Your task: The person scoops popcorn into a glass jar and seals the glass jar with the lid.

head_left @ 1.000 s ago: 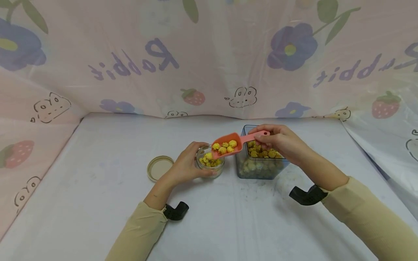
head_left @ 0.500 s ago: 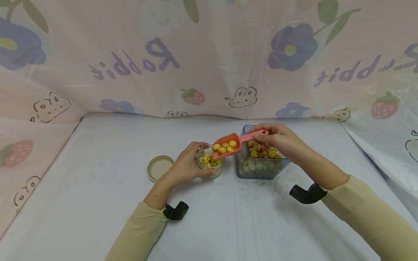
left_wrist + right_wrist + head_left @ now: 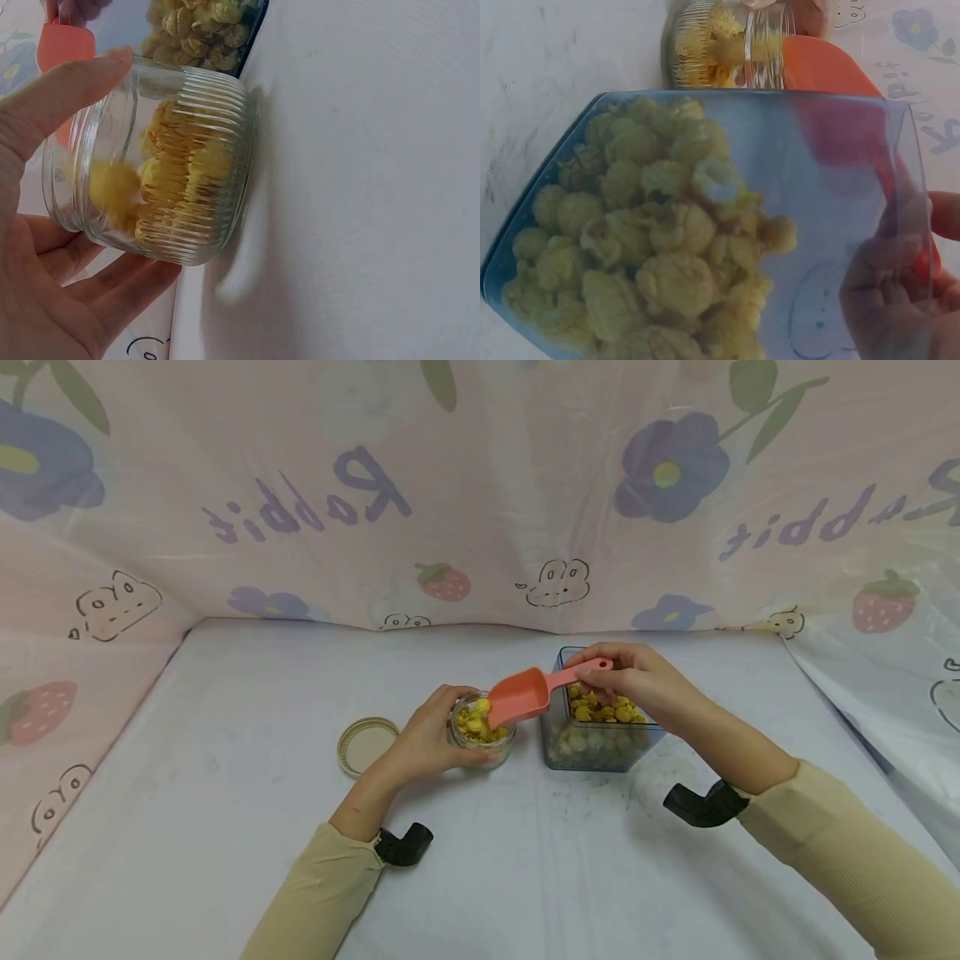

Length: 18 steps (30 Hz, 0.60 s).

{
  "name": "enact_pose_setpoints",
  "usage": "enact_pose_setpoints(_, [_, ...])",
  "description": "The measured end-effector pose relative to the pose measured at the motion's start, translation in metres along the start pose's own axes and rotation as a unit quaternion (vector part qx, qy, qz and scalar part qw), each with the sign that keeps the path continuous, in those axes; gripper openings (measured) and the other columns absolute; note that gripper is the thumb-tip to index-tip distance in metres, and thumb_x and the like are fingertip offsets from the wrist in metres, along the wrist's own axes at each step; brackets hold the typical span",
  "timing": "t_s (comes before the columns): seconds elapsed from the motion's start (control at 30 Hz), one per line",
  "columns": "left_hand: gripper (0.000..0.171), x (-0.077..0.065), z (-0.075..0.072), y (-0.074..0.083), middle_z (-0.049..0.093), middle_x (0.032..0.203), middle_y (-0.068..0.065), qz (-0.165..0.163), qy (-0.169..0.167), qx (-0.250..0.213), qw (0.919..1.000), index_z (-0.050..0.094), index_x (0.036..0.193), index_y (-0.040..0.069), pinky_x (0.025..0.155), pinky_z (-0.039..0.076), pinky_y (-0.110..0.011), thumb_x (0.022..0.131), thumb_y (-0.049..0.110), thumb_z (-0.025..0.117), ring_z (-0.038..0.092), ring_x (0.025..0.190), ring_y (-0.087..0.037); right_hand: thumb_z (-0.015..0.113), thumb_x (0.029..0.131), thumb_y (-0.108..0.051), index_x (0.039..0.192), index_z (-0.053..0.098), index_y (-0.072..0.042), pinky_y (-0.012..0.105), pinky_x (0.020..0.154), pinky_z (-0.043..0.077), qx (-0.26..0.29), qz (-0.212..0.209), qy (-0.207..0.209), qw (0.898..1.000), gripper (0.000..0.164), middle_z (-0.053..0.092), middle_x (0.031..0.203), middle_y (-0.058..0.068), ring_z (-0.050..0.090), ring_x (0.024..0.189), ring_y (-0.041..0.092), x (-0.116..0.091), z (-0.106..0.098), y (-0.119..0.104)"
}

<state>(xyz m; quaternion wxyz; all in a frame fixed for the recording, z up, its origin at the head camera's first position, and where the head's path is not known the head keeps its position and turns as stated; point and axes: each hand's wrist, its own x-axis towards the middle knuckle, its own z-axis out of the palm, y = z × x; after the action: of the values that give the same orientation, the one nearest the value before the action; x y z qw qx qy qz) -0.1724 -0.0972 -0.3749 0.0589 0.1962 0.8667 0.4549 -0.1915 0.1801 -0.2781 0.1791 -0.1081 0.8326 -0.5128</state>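
Note:
My left hand [image 3: 431, 737] grips a ribbed glass jar [image 3: 196, 161] around its side, thumb on one side and fingers on the other. Yellow popcorn [image 3: 474, 720] lies in the jar, and a blurred piece shows inside it in the left wrist view. Over the jar's mouth tilts an orange-pink scoop [image 3: 519, 695], its bowl bare of popcorn. My right hand [image 3: 637, 681] pinches the scoop's handle above a bluish clear container [image 3: 592, 762] partly filled with popcorn [image 3: 645, 240]. In the right wrist view, the container wall stands in front of part of that hand.
A round lid [image 3: 367, 747] with a gold rim lies on the white tabletop [image 3: 225, 810], left of the jar. A printed curtain [image 3: 480, 485] with rabbits, flowers and strawberries rises behind and at both sides. Each wrist carries a black mount [image 3: 405, 845].
Several popcorn pieces have left the scoop, which tipped toward the jar, and its bowl is now bare. Popcorn in the jar sits a little higher. The left hand has stayed in place.

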Motion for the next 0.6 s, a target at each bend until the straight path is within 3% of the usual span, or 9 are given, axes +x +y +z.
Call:
enact_pose_setpoints(0.37, [0.084, 0.0008, 0.0011, -0.0002, 0.049, 0.135, -0.011, 0.0, 0.001, 0.003, 1.0, 0.045, 0.136, 0.007, 0.108, 0.039, -0.048, 0.066, 0.025, 0.089, 0.046, 0.128, -0.028, 0.057, 0.097, -0.018, 0.121, 0.058, 0.002, 0.027, 0.059, 0.039, -0.013, -0.002, 0.018, 1.0, 0.032, 0.057, 0.076, 0.001, 0.047, 0.067, 0.015, -0.0054, -0.0058, 0.0009])
enact_pose_setpoints(0.6, [0.082, 0.0002, 0.0025, -0.0014, 0.049, 0.133, -0.012, 0.006, 0.004, 0.005, 1.0, 0.045, 0.135, 0.005, 0.109, 0.038, -0.048, 0.067, 0.024, 0.088, 0.046, 0.128, -0.029, 0.055, 0.098, -0.016, 0.122, 0.056, 0.005, 0.028, 0.057, 0.037, 0.006, -0.026, 0.022, 0.999, 0.032, 0.055, 0.074, 0.0, 0.047, 0.066, 0.013, -0.0086, -0.0079, 0.0042])
